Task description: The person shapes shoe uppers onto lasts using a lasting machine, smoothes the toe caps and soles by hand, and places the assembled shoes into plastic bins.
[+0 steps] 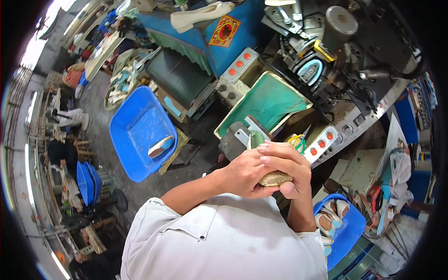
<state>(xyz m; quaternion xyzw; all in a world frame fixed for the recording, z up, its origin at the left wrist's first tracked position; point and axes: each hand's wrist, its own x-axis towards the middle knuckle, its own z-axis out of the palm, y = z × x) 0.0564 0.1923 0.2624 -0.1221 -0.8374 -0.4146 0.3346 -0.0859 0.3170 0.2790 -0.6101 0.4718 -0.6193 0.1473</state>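
Two blue tubs [140,130] beside machine [326,60]

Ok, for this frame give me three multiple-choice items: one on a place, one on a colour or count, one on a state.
1. Where does the single shoe piece on the left lie?
A. In the blue tub
B. On the green tray
C. On the floor

2. What colour are the round buttons on the control panel just beyond the hands?
A. Green
B. Red
C. White

3. How is the golden-brown scaly shoe part held?
A. Lying loose on the machine
B. In the left hand alone
C. Between both hands

Answers:
1. A, the pale piece rests inside the tub's blue wall.
2. B, the buttons show red-orange against the light panel.
3. C, the left hand and right hand both close their fingers around it, in front of the person's chest.
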